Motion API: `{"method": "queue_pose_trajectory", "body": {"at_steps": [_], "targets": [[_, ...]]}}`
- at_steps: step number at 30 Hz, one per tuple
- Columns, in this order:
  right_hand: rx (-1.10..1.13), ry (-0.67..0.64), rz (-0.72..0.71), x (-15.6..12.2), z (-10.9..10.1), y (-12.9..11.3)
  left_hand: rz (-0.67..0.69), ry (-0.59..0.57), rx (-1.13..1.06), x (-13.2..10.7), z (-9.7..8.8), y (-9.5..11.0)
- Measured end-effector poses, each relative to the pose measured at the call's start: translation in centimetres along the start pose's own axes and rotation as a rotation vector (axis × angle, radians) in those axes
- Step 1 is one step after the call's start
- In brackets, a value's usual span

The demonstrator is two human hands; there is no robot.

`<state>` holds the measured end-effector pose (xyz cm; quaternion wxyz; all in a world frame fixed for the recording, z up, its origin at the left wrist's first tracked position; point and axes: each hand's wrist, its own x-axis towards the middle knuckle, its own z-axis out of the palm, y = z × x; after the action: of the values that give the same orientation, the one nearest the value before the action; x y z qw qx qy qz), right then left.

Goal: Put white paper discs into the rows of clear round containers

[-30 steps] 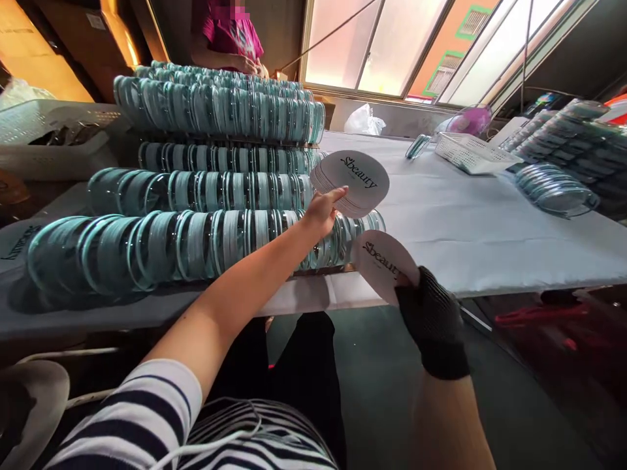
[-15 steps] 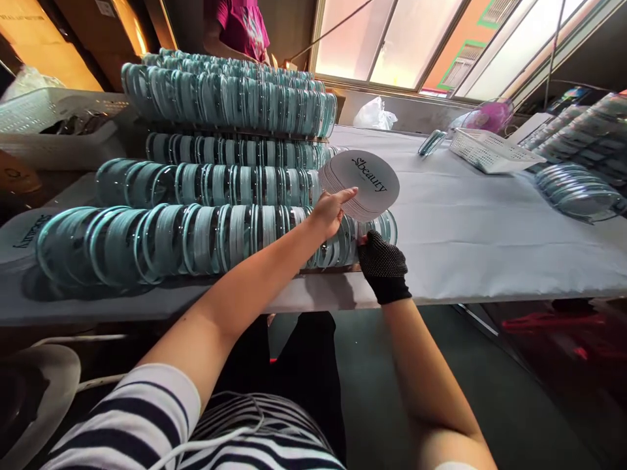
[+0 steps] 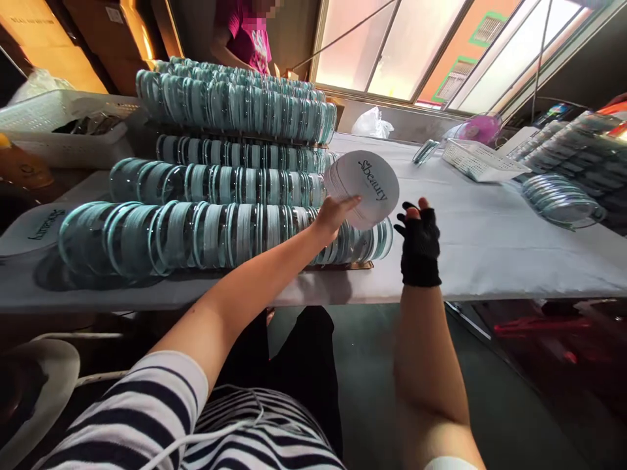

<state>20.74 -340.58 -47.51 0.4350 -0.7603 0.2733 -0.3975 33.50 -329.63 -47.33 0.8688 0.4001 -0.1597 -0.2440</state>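
Observation:
My left hand (image 3: 336,215) grips a stack of round white cards (image 3: 365,186), the top one printed "beauty" in dark letters. The cards are held over the right end of the nearest row of round clear cases (image 3: 210,238), which stand on edge with pale teal rims and white pieces between them. To the right of that row, my right hand (image 3: 420,238) is raised above the white cloth in a black fingerless glove. Its fingers are apart and nothing shows in them.
More rows of cases (image 3: 235,104) stand behind. At the left are a white bin (image 3: 105,140) and a printed white card (image 3: 32,228). A white basket (image 3: 482,163) and a stack of clear round pieces (image 3: 563,199) lie right. A person in a magenta shirt (image 3: 245,39) stands beyond.
My right hand has come away from the end of the nearest row, moved right and up, and opened. My left hand still holds the cards in about the same place.

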Motion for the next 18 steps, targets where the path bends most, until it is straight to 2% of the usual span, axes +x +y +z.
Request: {"method": "queue_pose_trajectory", "body": {"at_steps": [3, 5, 6, 7, 9, 10, 12, 15, 18], "targets": [[-0.34, 0.023, -0.225, -0.5, 1.1, -2.5, 0.034, -0.047, 0.077, -2.1, -0.6, 0.2], [-0.445, 0.088, -0.395, -1.9, 1.7, -3.8, 0.055, -0.047, 0.092, -3.2, -1.1, 0.5], [-0.46, 0.127, -0.413, -2.6, 1.8, -4.3, 0.056, -0.059, 0.085, -3.6, -1.3, 0.7], [-0.464, 0.163, -0.37, -3.1, 1.7, -4.6, 0.044, -0.076, 0.074, -3.8, -1.5, 1.0], [-0.468, 0.279, -0.177, -3.5, 1.0, -4.6, 0.006, -0.085, 0.039, -3.7, -1.8, 1.9], [-0.456, 0.355, -0.105, -3.5, 0.4, -4.3, -0.001, -0.071, 0.022, -3.4, -2.0, 2.4], [-0.353, 0.45, -0.117, -3.7, -0.9, -3.5, 0.023, -0.032, -0.003, -2.7, -2.4, 3.6], [-0.079, 0.414, -0.24, -4.4, -1.8, -2.2, 0.051, -0.001, 0.026, -2.2, -3.0, 4.4], [0.162, 0.437, -0.196, -4.9, -1.0, -1.4, -0.012, -0.001, 0.138, -3.2, -3.0, 3.5]]}}
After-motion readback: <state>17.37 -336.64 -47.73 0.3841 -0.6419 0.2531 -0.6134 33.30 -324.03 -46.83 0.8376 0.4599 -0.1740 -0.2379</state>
